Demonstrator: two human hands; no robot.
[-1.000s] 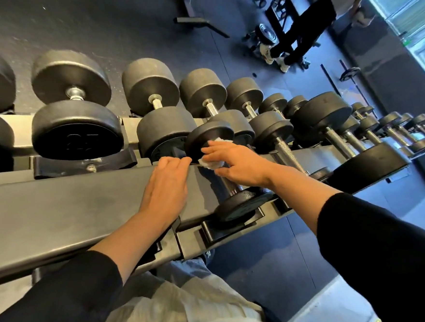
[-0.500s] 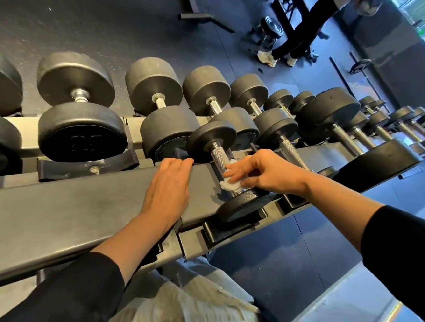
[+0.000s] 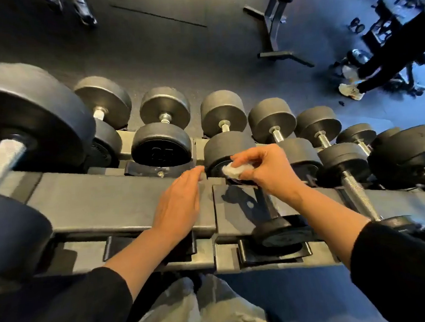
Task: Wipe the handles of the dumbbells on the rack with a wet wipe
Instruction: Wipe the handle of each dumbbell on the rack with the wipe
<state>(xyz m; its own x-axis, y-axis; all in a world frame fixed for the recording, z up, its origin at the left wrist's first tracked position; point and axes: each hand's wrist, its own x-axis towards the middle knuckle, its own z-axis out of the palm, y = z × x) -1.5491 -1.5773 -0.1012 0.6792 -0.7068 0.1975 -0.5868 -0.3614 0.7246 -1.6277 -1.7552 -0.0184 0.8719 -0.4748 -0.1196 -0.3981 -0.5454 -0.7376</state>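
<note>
Pinching a crumpled white wet wipe (image 3: 234, 170) between thumb and curled fingers, the right hand (image 3: 265, 169) hovers over the top end of a small dumbbell (image 3: 278, 231) on the rack (image 3: 109, 205). Wipe sits at approx the upper head of that dumbbell, against the black rubber disc; the handle below is mostly hidden by the hand and wrist, so can't tell if the wipe actually touches the handle. Lower head of the same dumbbell rests in a black cradle (image 3: 273, 253) at the rack's near edge.

Left hand (image 3: 178, 208) lies flat on the rack's grey top rail, fingers straight and together, holding nothing; fingertips reach the rail's far edge, just beside the wipe w/o touching it. Both forearms are bare, black sleeves pushed up near the elbows.

Rack runs left to right across the view w/ two tiers. Far tier: row of black round-head dumbbells w/ short chrome handles, sizes shrinking toward the right; one (image 3: 161, 145) shows a faint embossed number on its face, not readable for sure. Near tier, right: a dumbbell w/ knurled chrome handle (image 3: 357, 196), just beside the one at the wipe. Far left: a very large dumbbell (image 3: 27, 118), blurred, close to the camera.

Floor is dark rubber. Top right: another person's legs in black, white shoe (image 3: 351, 92), plus gym equipment frames (image 3: 272, 28). Light-coloured trousers (image 3: 199, 312) at bottom centre.
</note>
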